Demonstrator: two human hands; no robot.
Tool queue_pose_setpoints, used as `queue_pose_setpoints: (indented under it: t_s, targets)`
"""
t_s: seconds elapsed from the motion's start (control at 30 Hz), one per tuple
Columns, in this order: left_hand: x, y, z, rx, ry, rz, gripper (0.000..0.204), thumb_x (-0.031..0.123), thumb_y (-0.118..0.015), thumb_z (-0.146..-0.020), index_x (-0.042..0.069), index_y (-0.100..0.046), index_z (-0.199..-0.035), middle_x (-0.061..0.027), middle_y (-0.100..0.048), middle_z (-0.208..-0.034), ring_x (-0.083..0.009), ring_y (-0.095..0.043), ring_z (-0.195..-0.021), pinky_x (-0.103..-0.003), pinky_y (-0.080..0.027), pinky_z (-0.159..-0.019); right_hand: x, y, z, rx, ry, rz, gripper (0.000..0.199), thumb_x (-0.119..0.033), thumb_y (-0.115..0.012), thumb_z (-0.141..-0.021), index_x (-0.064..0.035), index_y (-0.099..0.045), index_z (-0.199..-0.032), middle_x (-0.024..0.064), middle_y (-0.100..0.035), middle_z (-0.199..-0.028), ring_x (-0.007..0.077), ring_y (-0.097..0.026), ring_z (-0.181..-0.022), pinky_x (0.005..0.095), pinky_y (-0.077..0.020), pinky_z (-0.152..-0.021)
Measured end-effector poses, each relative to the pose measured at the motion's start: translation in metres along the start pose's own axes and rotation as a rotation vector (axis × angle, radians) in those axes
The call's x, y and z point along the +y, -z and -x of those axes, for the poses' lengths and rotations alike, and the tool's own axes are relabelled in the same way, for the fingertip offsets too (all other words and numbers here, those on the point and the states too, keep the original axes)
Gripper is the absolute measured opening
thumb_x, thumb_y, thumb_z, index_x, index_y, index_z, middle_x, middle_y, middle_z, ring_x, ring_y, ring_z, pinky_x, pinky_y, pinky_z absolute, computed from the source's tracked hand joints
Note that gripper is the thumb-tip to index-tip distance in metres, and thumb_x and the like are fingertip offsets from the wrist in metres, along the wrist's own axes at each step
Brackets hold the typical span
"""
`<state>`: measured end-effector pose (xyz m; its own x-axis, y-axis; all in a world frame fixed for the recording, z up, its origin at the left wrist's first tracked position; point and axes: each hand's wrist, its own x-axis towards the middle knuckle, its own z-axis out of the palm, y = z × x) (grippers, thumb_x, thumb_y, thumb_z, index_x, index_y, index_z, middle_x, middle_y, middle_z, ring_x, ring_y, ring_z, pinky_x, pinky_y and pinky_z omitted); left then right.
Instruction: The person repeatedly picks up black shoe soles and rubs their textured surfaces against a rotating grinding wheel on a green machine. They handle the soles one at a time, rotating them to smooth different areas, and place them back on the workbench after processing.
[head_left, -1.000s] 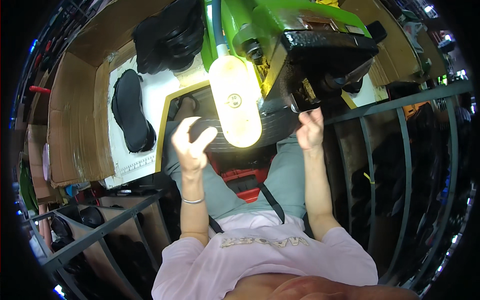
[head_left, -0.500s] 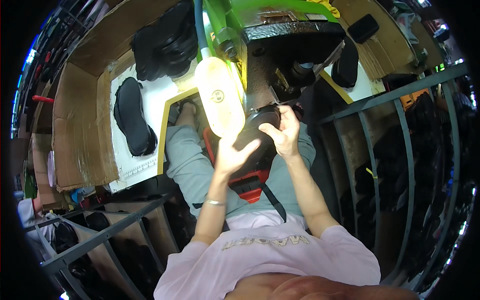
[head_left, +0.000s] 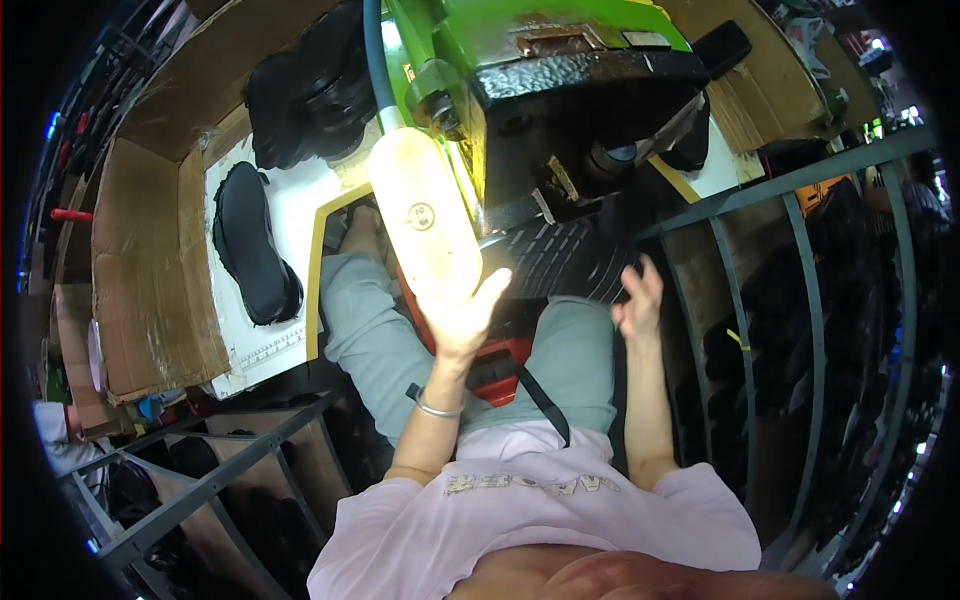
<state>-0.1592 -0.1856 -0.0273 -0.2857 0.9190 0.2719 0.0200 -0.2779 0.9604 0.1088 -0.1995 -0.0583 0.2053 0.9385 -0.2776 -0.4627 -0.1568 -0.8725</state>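
Note:
A black shoe sole (head_left: pixel 565 262) is under the head of the green and black machine (head_left: pixel 590 90), its grooved tread showing. My left hand (head_left: pixel 458 318) is just left of it with the thumb spread; the bright lamp in front hides its fingers in part. To the right of the sole is my right hand (head_left: pixel 640 300), fingers bent and apart, nothing seen in it. Whether it touches the sole's edge I cannot tell. The glowing oval lamp (head_left: pixel 425 205) hangs from a blue-grey arm. On the white board at left lies another black sole (head_left: pixel 257 243).
Behind that sole is a pile of black soles (head_left: pixel 310 95) against a cardboard box wall (head_left: pixel 150 270). Metal rack rails (head_left: pixel 815 180) flank me on the right, with a similar rack (head_left: pixel 215 480) on the left. A black piece (head_left: pixel 722 48) is by the right-hand cardboard.
The sole has turned from nearly edge-on to showing its tread. My right hand has come off it and moved right. My view has shifted slightly.

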Motion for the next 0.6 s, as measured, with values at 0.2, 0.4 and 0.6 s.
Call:
queue_pose_setpoints:
  t_s: [0.2,0.4,0.6]
  targets:
    - [0.023,0.056,-0.017,-0.125,0.023,0.020,0.037,-0.007,-0.079,-0.068,-0.004,-0.063,-0.101,-0.0084,-0.067,-0.090,-0.0145,-0.063,-0.082,-0.028,-0.052,-0.075,-0.076,-0.062,-0.052,-0.235,0.160,0.253,0.038,-0.008,-0.067,-0.084,0.0016,-0.051,-0.118,0.0047,-0.060,-0.084,0.0057,-0.052,-0.051,0.0188,-0.0356,-0.032]
    - [0.007,0.132,-0.007,-0.035,0.261,0.299,0.030,-0.013,-0.072,-0.070,-0.002,-0.060,-0.095,-0.0059,-0.062,-0.085,-0.0092,-0.057,-0.070,-0.021,-0.046,-0.065,-0.053,-0.115,-0.035,-0.534,0.113,0.211,0.032,0.001,-0.069,-0.079,0.0020,-0.055,-0.108,0.0073,-0.064,-0.086,0.0089,-0.060,-0.059,0.0198,-0.0451,-0.038]
    - [-0.045,0.175,0.021,-0.183,0.477,0.147,0.028,-0.013,-0.077,-0.065,0.005,-0.057,-0.072,-0.0024,-0.058,-0.078,-0.0103,-0.059,-0.076,-0.025,-0.051,-0.070,-0.021,-0.146,-0.020,-0.515,0.251,0.368,0.035,-0.005,-0.085,-0.067,0.0023,-0.061,-0.091,0.0096,-0.069,-0.081,0.0111,-0.066,-0.064,0.0227,-0.0505,-0.046]
